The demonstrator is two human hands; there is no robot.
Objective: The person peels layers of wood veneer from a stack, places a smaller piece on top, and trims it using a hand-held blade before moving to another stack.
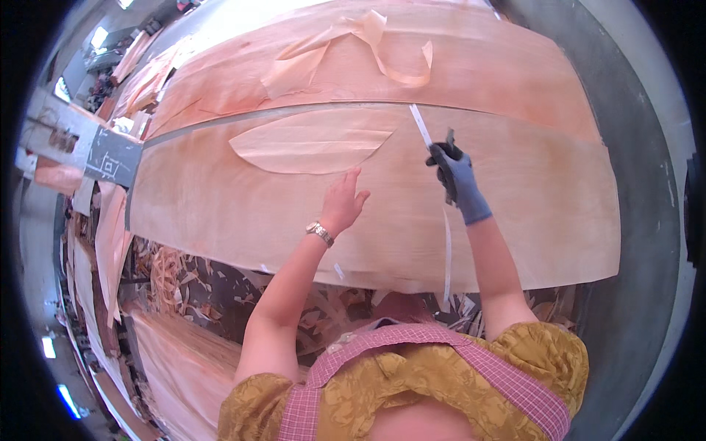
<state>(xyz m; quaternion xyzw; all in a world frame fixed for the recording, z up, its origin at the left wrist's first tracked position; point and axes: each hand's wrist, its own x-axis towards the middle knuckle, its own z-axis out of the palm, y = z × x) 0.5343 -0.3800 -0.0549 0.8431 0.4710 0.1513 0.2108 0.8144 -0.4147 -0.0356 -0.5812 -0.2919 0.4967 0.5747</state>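
Note:
My left hand [343,200], bare with a metal watch at the wrist, is open with its fingers stretched out over the pale veneer sheet [544,198]. Its fingertips are at the lower edge of a leaf-shaped veneer piece [312,140], which lies on that sheet. To the right, my right hand [456,173], in a blue and black glove, is closed around a long white strip [448,257]. One end of the strip points up toward the seam; the other hangs toward me. A slim dark tool [451,136] also sticks out of this fist; its kind is unclear.
Beyond a dark seam lies a second, more orange veneer sheet [507,73] with curled veneer offcuts [301,66] on it. Veneer scraps [173,279] litter the area below the table's near edge. Stacked veneer sheets [184,367] stand at the lower left.

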